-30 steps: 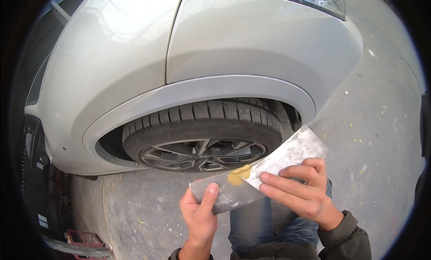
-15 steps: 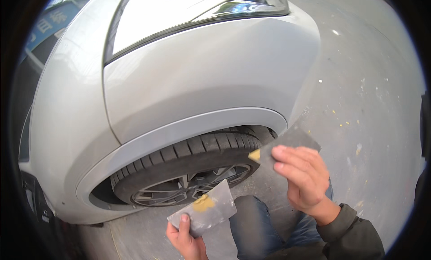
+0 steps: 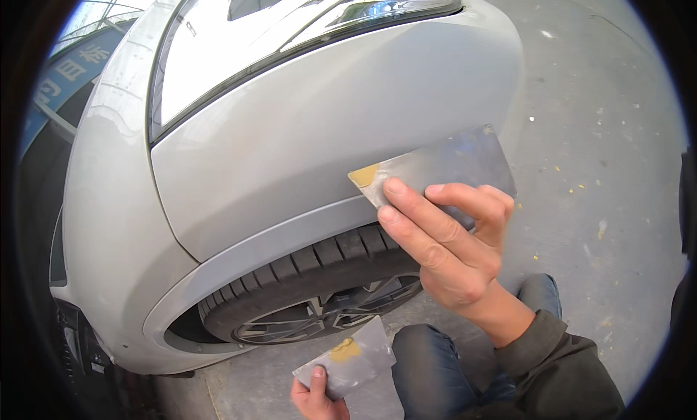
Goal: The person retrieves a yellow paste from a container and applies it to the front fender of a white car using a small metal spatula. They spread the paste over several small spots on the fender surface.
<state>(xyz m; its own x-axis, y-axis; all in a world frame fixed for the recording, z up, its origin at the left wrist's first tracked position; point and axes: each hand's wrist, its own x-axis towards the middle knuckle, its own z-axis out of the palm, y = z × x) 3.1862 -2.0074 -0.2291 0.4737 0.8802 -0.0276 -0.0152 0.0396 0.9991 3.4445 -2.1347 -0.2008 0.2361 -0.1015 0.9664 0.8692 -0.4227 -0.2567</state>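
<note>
Grey floor (image 3: pixel 581 282), paste (image 3: pixel 345 349) on plates (image 3: pixel 370 353) (image 3: pixel 451 167)

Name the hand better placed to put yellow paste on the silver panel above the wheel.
Right, most likely. The right hand holds its flat plate up, with paste on the corner overlapping the panel in view; the left hand holds a second plate lower, near the knee.

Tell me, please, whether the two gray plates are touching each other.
Apart: the head view shows the upper plate well clear of the lower plate, with the tire visible between them.
</note>
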